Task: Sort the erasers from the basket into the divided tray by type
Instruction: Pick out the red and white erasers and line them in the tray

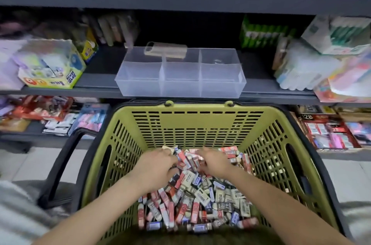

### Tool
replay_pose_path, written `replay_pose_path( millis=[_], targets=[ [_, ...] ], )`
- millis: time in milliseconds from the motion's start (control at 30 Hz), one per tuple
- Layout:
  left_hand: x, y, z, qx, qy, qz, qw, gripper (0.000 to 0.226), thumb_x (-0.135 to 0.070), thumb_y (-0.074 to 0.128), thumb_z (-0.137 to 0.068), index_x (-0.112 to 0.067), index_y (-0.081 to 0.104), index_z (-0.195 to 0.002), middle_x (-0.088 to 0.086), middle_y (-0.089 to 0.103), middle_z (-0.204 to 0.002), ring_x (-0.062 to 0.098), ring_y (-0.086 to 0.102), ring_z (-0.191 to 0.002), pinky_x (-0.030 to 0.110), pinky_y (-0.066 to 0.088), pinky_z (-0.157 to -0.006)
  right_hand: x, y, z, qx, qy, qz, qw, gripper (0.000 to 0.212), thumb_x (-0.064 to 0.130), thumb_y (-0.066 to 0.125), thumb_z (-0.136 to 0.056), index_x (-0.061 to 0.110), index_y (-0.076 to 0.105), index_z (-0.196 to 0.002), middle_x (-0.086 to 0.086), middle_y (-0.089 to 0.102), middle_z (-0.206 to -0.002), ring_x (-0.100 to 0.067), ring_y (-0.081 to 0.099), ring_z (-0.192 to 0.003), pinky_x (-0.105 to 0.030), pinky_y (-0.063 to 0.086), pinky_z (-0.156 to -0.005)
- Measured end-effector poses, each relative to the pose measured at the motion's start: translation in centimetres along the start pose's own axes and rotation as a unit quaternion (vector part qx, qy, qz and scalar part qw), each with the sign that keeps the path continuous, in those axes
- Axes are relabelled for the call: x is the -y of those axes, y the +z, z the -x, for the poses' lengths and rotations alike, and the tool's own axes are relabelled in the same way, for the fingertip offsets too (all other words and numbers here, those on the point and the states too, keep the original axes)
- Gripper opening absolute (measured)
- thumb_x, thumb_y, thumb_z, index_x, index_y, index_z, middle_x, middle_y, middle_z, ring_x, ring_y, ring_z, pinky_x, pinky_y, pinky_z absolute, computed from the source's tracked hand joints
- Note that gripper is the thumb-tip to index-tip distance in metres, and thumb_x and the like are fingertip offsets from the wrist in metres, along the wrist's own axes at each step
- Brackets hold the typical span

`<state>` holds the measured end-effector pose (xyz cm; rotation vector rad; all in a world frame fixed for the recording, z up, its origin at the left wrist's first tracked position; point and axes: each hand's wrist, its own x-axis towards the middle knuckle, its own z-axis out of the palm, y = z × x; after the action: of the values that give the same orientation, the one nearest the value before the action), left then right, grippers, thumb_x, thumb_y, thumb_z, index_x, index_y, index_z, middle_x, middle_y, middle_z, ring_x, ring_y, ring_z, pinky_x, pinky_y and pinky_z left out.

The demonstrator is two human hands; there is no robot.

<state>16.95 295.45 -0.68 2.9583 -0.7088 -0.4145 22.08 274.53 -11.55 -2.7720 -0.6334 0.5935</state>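
Left hand [158, 166]: fingers curled down into the far end of the eraser pile [198, 194], tips buried among red-sleeved pieces; cannot tell whether any one eraser is pinched. Right hand [215, 162]: fingers likewise bent into the pile, tips hidden, grip unclear. Hands close together, not touching. Erasers: heaped across the floor of the green basket [197, 122], a mix of red, white and blue-sleeved kinds, jumbled. Basket: slotted walls, black handle [58, 166] folded down on the left. Beyond its far rim, on the grey shelf [96, 82], a clear divided tray [180, 84], compartments showing no erasers. Glue box [50, 68] well left of the tray.
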Motion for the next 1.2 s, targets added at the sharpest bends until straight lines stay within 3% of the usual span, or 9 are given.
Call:
replay_pose_path(
  millis=[267,400,533,700,800,900,1033,1133,1200],
  targets=[
    [0.2,-0.1,-1.6,0.007,-0.129,0.260,0.957,0.018,-0.029,0.053,-0.095,-0.021,0.065,-0.106,-0.008,0.065,-0.103,0.015,0.065,-0.088,0.034,0.053,-0.082,0.6,-0.8,1.0,0.000,0.019,-0.159,0.987,0.036,0.028,0.060,-0.090,0.011,0.059,-0.122,-0.008,0.067,-0.113,-0.020,0.065,-0.095,-0.033,0.051,-0.082],
    [0.1,-0.3,-3.0,0.025,-0.170,0.423,0.890,0.058,-0.050,0.060,-0.086,-0.021,0.048,-0.135,-0.004,0.054,-0.131,0.012,0.053,-0.116,0.025,0.042,-0.097,2.1,-5.0,2.0,-0.010,0.040,-0.389,0.921,0.018,0.020,0.068,-0.085,0.001,0.068,-0.086,-0.016,0.070,-0.076,-0.012,0.061,-0.056,-0.031,0.053,-0.059],
    [-1.2,-0.6,-4.1,0.052,-0.165,0.709,0.683,0.080,-0.061,0.068,-0.068,-0.039,0.038,-0.139,0.004,0.044,-0.141,0.025,0.049,-0.126,0.040,0.041,-0.104,5.1,-8.0,3.1,0.024,0.034,-0.489,0.871,0.024,0.024,0.072,-0.081,0.002,0.068,-0.089,-0.003,0.063,-0.062,-0.003,0.045,-0.042,-0.016,0.037,-0.045],
    [-2.8,0.1,-5.2,-0.071,-0.284,0.864,0.410,0.016,-0.024,0.053,-0.096,-0.020,0.063,-0.107,0.015,0.067,-0.081,0.021,0.059,-0.046,0.028,0.047,-0.039,7.5,-8.2,4.0,-0.092,0.103,-0.669,0.730,0.018,0.011,0.075,-0.077,0.006,0.068,-0.093,-0.014,0.070,-0.082,-0.011,0.057,-0.046,-0.021,0.049,-0.046],
    [-3.0,0.4,-5.3,-0.033,-0.334,0.879,0.339,0.030,-0.032,0.053,-0.094,-0.007,0.056,-0.110,0.012,0.062,-0.061,0.019,0.049,-0.039,0.027,0.045,-0.036,8.2,-8.1,3.9,-0.109,0.155,-0.710,0.678,0.033,0.004,0.072,-0.078,0.000,0.058,-0.108,-0.017,0.068,-0.095,-0.012,0.062,-0.051,-0.020,0.052,-0.051],
    [-3.1,0.3,-5.3,0.029,-0.300,0.873,0.383,0.057,-0.056,0.060,-0.082,-0.005,0.054,-0.107,0.010,0.061,-0.061,0.020,0.054,-0.044,0.028,0.050,-0.043,7.9,-8.5,4.3,-0.116,0.127,-0.586,0.792,0.030,0.011,0.066,-0.086,0.006,0.060,-0.115,-0.010,0.069,-0.078,-0.011,0.061,-0.046,-0.020,0.051,-0.047],
    [-3.6,0.2,-5.3,0.046,-0.271,0.879,0.390,0.036,-0.015,0.078,-0.065,-0.008,0.057,-0.094,0.011,0.070,-0.072,0.022,0.068,-0.062,0.036,0.056,-0.057,6.0,-9.2,4.7,-0.123,0.036,-0.292,0.948,0.022,0.035,0.059,-0.091,0.018,0.072,-0.087,0.010,0.061,-0.064,-0.001,0.056,-0.057,-0.016,0.040,-0.055],
    [-3.3,0.2,-5.5,0.028,-0.284,0.903,0.320,0.032,-0.005,0.073,-0.068,-0.006,0.056,-0.095,0.016,0.070,-0.076,0.026,0.069,-0.064,0.038,0.058,-0.057,3.8,-10.1,5.6,-0.021,-0.014,-0.405,0.914,0.035,0.052,0.054,-0.086,0.024,0.074,-0.090,0.014,0.063,-0.094,-0.002,0.057,-0.095,-0.020,0.045,-0.085],
    [-2.7,0.0,-5.6,-0.005,-0.319,0.904,0.286,0.040,0.001,0.071,-0.065,-0.005,0.056,-0.101,0.021,0.066,-0.087,0.030,0.071,-0.064,0.039,0.059,-0.053,1.3,-9.4,5.2,-0.074,0.075,-0.456,0.884,0.035,0.048,0.055,-0.087,0.020,0.074,-0.094,0.012,0.065,-0.104,-0.003,0.057,-0.102,-0.020,0.047,-0.088]
  ],
)
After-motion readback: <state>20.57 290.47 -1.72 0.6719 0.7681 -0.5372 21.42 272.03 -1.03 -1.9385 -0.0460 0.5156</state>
